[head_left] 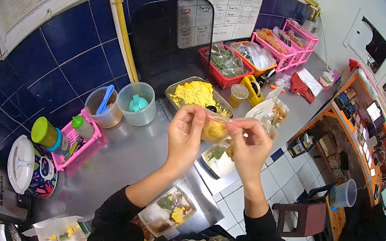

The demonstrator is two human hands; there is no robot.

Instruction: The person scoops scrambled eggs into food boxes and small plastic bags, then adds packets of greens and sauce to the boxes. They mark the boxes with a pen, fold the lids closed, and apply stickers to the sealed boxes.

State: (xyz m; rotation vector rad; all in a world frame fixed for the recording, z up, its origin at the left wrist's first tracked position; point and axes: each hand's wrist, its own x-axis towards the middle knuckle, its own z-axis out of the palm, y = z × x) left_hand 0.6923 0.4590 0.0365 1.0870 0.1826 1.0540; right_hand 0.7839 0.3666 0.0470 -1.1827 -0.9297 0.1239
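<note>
Between my two hands hangs a small clear plastic bag (pixel 214 130) with crumbly yellow food inside. My left hand (pixel 186 130) pinches one upper corner of the bag, and my right hand (pixel 252 142) pinches the opposite corner. Just behind the bag, a metal tray (pixel 171 93) holds a heap of yellow crumbled food (pixel 195 92), with a black utensil handle partly showing. Below my hands sits an open food box (pixel 219 164) with white and green contents, partly covered by my right hand. Nearer my body lies another filled box (pixel 167 213).
Two translucent tubs, one with a blue-handled utensil (pixel 105 99), one with a teal scoop (pixel 138 104), stand to the left. A pink basket (pixel 94 137) and a Miyako cooker (pixel 1 186) are further left. Behind are a red basket (pixel 227 81), yellow tape dispenser (pixel 253 90) and lidded cup (pixel 238 95).
</note>
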